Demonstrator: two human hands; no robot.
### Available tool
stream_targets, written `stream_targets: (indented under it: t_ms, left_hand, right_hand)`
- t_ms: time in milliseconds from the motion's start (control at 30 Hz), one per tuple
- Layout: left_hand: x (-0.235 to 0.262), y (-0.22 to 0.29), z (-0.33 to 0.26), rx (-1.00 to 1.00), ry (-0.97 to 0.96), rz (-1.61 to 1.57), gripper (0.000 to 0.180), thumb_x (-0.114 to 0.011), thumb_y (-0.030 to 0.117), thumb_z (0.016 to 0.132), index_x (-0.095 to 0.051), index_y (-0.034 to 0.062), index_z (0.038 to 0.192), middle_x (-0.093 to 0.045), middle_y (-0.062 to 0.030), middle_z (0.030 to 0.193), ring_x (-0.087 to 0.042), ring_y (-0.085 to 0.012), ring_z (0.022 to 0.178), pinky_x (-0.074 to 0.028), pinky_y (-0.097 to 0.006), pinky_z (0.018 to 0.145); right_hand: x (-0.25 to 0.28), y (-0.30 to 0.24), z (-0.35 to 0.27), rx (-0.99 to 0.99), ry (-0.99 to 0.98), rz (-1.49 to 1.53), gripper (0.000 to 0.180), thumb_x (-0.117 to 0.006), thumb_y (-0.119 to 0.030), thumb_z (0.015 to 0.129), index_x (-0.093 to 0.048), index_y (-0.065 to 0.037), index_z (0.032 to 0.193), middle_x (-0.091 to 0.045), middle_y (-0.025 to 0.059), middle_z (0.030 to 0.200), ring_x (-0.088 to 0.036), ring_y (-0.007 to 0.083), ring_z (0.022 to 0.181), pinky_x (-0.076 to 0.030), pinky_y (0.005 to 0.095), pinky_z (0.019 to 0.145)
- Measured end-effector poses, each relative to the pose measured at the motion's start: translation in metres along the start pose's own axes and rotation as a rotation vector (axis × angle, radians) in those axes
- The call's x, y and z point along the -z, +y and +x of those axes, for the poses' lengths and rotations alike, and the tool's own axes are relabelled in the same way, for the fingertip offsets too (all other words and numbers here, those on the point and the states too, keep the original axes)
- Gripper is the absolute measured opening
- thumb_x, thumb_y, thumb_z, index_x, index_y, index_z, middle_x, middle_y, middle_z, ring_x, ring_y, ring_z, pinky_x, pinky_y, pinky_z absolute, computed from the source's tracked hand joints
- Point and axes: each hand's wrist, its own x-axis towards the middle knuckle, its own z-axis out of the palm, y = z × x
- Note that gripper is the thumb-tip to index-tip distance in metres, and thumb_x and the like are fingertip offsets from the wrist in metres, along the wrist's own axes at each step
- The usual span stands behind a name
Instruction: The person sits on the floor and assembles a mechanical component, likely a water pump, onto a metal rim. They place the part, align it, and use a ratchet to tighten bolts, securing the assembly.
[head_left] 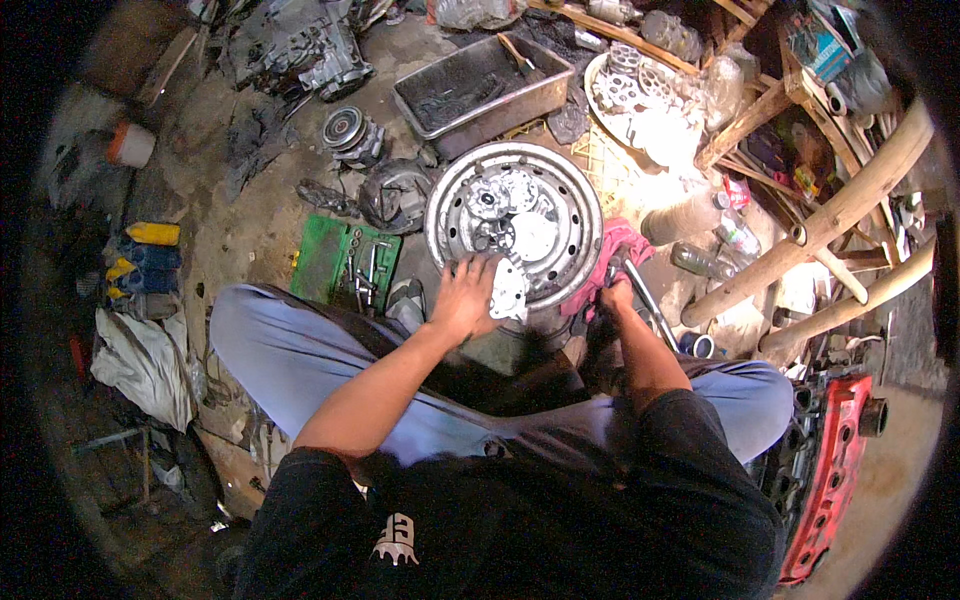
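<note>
The person sits on the floor (250,215) at the centre of the frame, with a steel wheel rim (450,195) lying flat just above the knees and serving as a work tray. The left hand (463,298) rests with its fingers spread and curled over a pale cast metal part (510,290) at the rim's lower edge; the part sits half on that edge, so a slip of the grip could let it tip off onto the floor. Loose bright metal pieces (505,205) lie inside the rim, close enough that a sweep of the hand could scatter them. The right hand (616,296), lower right of the rim, appears closed around the end of a metal bar (648,300) beside a pink rag (618,245), though how firmly it grips cannot be told; if the bar swings, it could strike the rim or catch the rag. A green tool case (325,255) lies open to the left of the rim, near the left knee, and a shift of the leg could knock its tools (365,272) out. The floor is oily and crowded, so small parts dropped there would be hard to find.
</note>
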Motion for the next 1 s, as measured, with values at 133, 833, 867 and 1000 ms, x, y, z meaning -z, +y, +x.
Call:
stream_targets:
  t_ms: [133,833,867,1000]
  left_hand:
    - [0.003,0.000,0.006,-0.024,-0.054,0.002,0.107,-0.083,0.049,0.066,-0.030,0.0065,0.149,-0.041,-0.0175,0.142,-0.038,-0.0348,0.135,-0.028,-0.059,0.111]
    - [0.004,-0.025,0.008,-0.171,0.045,-0.251,0.106,-0.085,0.042,0.063,-0.032,0.0099,0.149,-0.041,-0.0173,0.144,-0.038,-0.0354,0.135,-0.030,-0.051,0.111]
    - [0.004,-0.028,0.006,-0.171,0.050,-0.255,0.106,-0.085,0.042,0.063,-0.032,0.0096,0.149,-0.041,-0.0173,0.144,-0.038,-0.0354,0.136,-0.030,-0.051,0.111]
    - [0.004,-0.032,0.007,-0.197,0.067,-0.284,0.107,-0.086,0.043,0.063,-0.032,0.0086,0.149,-0.040,-0.0171,0.146,-0.038,-0.0357,0.136,-0.032,-0.052,0.110]
  right_hand:
    - [-0.014,0.064,0.049,-0.199,-0.247,0.287,0.020,-0.064,-0.019,0.080,-0.067,-0.001,0.087,-0.069,0.0134,0.084,-0.065,0.0243,0.074,-0.053,0.0412,0.067]
    - [0.113,-0.123,-0.141,-0.066,-0.100,1.001,0.023,-0.056,-0.035,0.101,-0.054,-0.012,0.100,-0.044,0.0004,0.060,-0.040,0.0138,0.043,-0.035,0.0298,0.041]
    - [0.116,-0.147,-0.166,-0.069,-0.158,1.072,0.024,-0.057,-0.033,0.101,-0.054,-0.010,0.103,-0.050,0.0008,0.065,-0.043,0.0142,0.044,-0.038,0.0295,0.041]
    - [0.099,-0.184,-0.211,0.015,-0.188,0.892,0.024,-0.060,-0.029,0.099,-0.054,-0.008,0.110,-0.055,0.0033,0.072,-0.048,0.0148,0.045,-0.041,0.0280,0.040]
